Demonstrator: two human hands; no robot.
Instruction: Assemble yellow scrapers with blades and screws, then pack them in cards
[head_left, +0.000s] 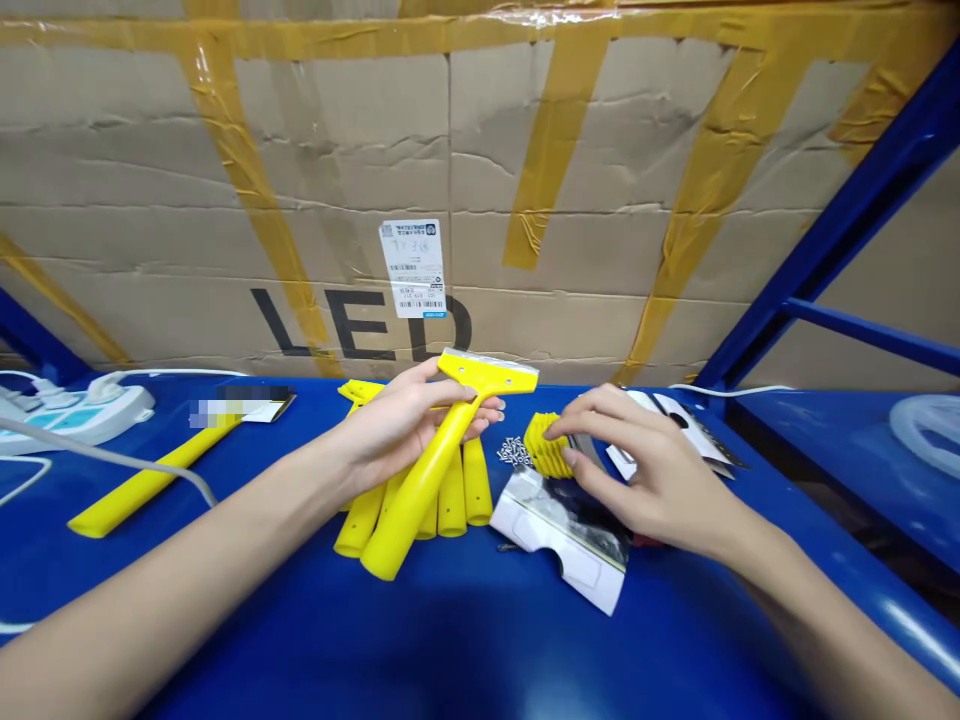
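The left hand (397, 425) clamps a yellow plastic T-shaped scraper (433, 475), its head (486, 376) apparently assembled, above yellow tubular handles (452, 500) seemingly left to do, though whether the right hand (652, 465) grips the stacked yellow plastic pieces (538, 448), I cannot tell.

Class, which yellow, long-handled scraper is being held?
The yellow, long-handled scraper in the left hand; the piled scrapers and the far-left yellow handle lie unheld.

The table (450, 660) offers passage along its near side. Yellow handles (451, 500) and a white card (525, 522) crowd the middle; a carton (487, 180) walls off the back.
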